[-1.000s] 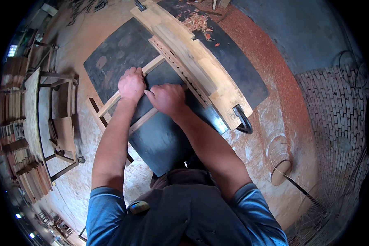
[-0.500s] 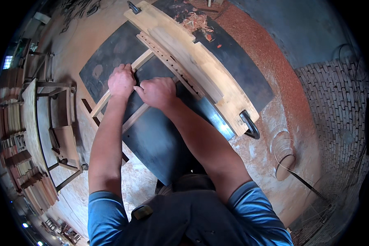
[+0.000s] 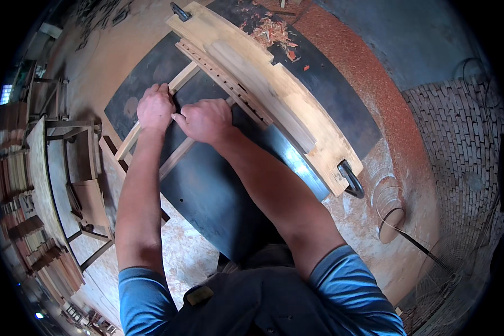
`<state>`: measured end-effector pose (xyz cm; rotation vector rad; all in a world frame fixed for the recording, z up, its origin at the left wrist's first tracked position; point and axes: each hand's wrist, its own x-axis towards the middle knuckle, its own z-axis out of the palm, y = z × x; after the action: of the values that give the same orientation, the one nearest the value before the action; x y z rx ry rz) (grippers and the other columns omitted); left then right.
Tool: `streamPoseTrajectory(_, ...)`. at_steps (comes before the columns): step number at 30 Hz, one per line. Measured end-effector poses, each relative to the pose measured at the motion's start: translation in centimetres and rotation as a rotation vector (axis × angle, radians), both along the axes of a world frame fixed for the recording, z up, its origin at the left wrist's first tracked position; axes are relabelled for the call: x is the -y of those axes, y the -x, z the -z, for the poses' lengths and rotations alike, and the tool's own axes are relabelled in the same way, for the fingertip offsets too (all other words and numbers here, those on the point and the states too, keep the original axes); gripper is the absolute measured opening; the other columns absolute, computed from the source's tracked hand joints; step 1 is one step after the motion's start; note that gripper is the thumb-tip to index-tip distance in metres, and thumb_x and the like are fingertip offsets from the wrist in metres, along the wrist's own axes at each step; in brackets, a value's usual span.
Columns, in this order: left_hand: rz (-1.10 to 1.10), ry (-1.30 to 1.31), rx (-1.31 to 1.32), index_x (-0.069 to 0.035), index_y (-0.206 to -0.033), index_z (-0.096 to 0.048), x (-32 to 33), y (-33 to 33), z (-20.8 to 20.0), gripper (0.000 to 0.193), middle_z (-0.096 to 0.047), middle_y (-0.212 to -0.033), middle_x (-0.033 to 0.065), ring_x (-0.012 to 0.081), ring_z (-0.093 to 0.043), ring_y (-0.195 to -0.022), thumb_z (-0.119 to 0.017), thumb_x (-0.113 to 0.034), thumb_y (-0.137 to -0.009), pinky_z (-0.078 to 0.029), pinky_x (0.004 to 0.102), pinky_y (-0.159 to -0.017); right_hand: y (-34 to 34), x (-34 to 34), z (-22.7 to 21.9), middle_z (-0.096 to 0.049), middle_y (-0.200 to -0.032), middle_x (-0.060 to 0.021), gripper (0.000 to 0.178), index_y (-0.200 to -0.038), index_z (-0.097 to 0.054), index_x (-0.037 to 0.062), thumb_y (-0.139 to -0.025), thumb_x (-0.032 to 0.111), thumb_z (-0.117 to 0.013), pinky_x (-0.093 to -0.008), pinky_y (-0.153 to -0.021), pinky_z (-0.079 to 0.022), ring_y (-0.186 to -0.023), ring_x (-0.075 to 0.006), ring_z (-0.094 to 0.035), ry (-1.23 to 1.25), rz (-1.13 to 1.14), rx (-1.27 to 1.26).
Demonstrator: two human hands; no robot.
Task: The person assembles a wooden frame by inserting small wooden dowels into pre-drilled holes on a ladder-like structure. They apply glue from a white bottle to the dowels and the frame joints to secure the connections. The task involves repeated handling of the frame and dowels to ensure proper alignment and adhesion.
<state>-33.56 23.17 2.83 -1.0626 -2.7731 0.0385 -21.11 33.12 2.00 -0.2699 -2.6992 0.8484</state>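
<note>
Reddish sawdust covered the floor at upper right; wood shavings lay heaped at top; a fan stood near the brick wall; at left, boards were stacked beside a pale-topped table.

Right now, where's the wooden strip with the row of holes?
In the head view's upper middle, the strip lies beyond the right hand, along the pale clamped board's left side.
</note>
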Motion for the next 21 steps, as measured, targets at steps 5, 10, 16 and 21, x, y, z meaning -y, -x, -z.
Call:
streamPoseTrajectory(5,0.024,0.01,0.007,-0.01,-0.095,-0.064,0.1,1.9,0.0,0.016,-0.062,-0.093,0.0085,0.0287,-0.063,-0.096,-0.057,-0.023,-0.089,-0.053,0.0439,-0.075,1.6,0.1,0.7,-0.067,-0.063,-0.0097,0.032,-0.062,-0.066,0.0122,-0.08,0.039,-0.067,-0.0436,-0.053,-0.049,-0.059,-0.0285,-0.066,-0.034,0.046,-0.113)
streamPoseTrajectory(10,-0.002,0.01,-0.006,-0.009,-0.091,-0.064,0.0,3.5,0.3,0.013,-0.063,-0.092,0.0096,0.0283,-0.063,-0.095,-0.058,-0.019,-0.086,-0.053,0.0417,-0.077,3.2,0.1,0.6,-0.066,-0.063,-0.0105,0.034,-0.064,-0.067,0.012,-0.082,0.041,-0.065,-0.0442,-0.054,-0.049,-0.06,-0.0295,-0.066,-0.007,0.029,-0.097)
streamPoseTrajectory(16,0.009,0.024,-0.027,-0.008,-0.089,-0.064,-0.2,5.1,0.4,0.012,-0.063,-0.092,0.0097,0.0274,-0.063,-0.094,-0.057,-0.018,-0.084,-0.053,0.0401,-0.078,5.0,-0.1,-0.2,-0.069,-0.071,-0.0118,0.034,-0.071,-0.07,0.0123,-0.085,0.042,-0.062,-0.0433,-0.065,-0.049,-0.071,-0.03,-0.068,0.012,0.016,0.049)
streamPoseTrajectory(21,0.0,0.01,-0.028,-0.008,-0.088,-0.063,-0.3,6.0,0.2,0.011,-0.063,-0.091,0.0092,0.0271,-0.063,-0.094,-0.058,-0.017,-0.084,-0.053,0.0392,-0.079,6.0,-0.2,-0.2,-0.07,-0.074,-0.0124,0.035,-0.073,-0.072,0.0125,-0.086,0.043,-0.061,-0.0425,-0.068,-0.05,-0.074,-0.0297,-0.069,0.033,0.002,0.06)
